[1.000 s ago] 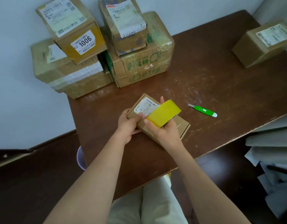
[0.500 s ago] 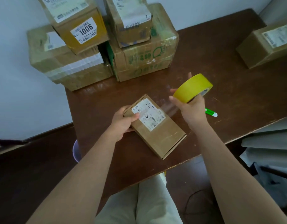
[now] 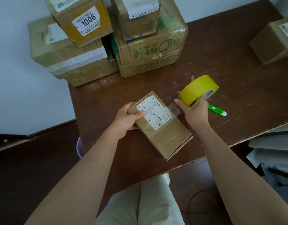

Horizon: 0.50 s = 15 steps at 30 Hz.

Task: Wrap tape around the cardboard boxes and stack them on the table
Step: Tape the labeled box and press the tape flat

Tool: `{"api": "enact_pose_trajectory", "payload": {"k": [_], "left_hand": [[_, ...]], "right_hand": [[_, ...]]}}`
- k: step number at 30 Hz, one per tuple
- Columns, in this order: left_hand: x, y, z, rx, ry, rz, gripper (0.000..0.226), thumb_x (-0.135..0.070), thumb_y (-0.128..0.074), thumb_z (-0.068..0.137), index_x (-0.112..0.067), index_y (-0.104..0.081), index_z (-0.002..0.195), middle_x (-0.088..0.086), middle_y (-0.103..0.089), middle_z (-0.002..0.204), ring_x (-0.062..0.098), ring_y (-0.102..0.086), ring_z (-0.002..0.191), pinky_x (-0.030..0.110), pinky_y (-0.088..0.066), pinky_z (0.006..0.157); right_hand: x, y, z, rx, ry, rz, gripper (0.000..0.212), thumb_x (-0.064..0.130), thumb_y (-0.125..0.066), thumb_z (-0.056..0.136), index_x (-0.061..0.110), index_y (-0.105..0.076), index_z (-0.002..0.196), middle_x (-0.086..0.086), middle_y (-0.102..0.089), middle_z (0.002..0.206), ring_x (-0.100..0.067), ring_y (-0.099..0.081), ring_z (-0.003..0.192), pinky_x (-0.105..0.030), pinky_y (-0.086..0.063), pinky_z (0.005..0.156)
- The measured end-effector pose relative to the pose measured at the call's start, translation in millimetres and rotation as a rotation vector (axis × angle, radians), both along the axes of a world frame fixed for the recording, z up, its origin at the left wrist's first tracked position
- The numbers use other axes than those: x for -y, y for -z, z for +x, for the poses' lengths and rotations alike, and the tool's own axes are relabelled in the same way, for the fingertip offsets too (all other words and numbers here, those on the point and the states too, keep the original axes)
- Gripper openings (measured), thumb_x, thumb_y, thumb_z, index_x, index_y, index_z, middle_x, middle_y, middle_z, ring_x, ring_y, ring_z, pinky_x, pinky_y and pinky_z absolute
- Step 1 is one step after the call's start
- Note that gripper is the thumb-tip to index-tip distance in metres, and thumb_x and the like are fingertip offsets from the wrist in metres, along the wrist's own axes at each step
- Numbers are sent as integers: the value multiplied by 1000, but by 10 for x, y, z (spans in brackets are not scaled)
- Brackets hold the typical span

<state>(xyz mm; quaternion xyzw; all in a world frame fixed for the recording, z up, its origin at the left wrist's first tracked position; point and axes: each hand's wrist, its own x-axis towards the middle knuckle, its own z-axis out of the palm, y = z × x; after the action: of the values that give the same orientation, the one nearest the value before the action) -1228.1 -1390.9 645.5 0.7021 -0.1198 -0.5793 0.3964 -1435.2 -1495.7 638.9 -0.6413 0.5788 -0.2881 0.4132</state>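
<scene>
A flat brown cardboard box (image 3: 166, 135) with a white label lies on the dark wooden table (image 3: 237, 82) near its front edge. My left hand (image 3: 126, 120) grips the box's far left corner, thumb pressed on the label. My right hand (image 3: 194, 112) holds a yellow roll of tape (image 3: 197, 89) just right of the box, lifted off the table. A clear strip of tape (image 3: 173, 108) stretches from the roll across the box top to my left thumb.
Several taped cardboard boxes (image 3: 149, 51) are stacked at the table's back left against the wall. Another box (image 3: 273, 41) sits at the far right. A green utility knife (image 3: 217, 110) lies just right of my right hand. Grey fabric (image 3: 273, 143) is beyond the table's right edge.
My right hand has pulled the yellow roll off the box top and out to the right, drawing clear tape across the label. My left hand stays on the box corner.
</scene>
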Motion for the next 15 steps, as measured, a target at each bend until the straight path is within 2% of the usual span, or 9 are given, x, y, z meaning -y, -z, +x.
{"api": "enact_pose_trajectory", "payload": {"k": [3,6,10,12,14,15], "left_hand": [[-5,6,-2,3,4,2,45,-16,-75,87,-28,-57,127,1,-67,117,21,-69,100,34,-60,65],[-8,-10,-9,10,8,3,47,-17,-75,87,-28,-57,129,1,-66,119,21,-69,101,33,-59,65],[-8,-7,-3,24,16,13,48,-19,-76,86,-29,-57,129,3,-62,124,22,-68,103,32,-60,64],[-6,-11,1,34,27,19,48,-19,-76,86,-29,-57,128,3,-62,125,22,-68,103,33,-60,65],[6,-36,4,53,53,20,44,-18,-74,88,-28,-57,127,1,-64,122,19,-68,101,33,-61,67],[11,-56,3,82,81,19,41,-19,-72,89,-29,-57,126,-1,-64,120,16,-67,99,33,-61,70]], "right_hand": [[21,117,-9,-40,15,8,25,25,-82,83,10,-75,101,3,-75,101,-10,-68,84,-17,-50,73],[24,205,-13,-72,26,14,29,31,-81,82,10,-74,101,-4,-76,98,-19,-68,86,-30,-52,75],[47,317,-21,-111,34,35,42,38,-81,81,6,-69,105,-9,-74,96,-24,-68,86,-40,-54,76],[55,359,-20,-124,40,38,37,40,-81,81,9,-68,98,-6,-72,90,-22,-65,81,-39,-52,72],[40,358,-12,-160,45,38,33,38,-82,81,13,-60,82,1,-60,74,-22,-57,71,-36,-42,64],[30,366,-9,-178,40,18,33,36,-82,81,11,-60,85,-1,-57,73,-25,-56,72,-37,-41,65]]}}
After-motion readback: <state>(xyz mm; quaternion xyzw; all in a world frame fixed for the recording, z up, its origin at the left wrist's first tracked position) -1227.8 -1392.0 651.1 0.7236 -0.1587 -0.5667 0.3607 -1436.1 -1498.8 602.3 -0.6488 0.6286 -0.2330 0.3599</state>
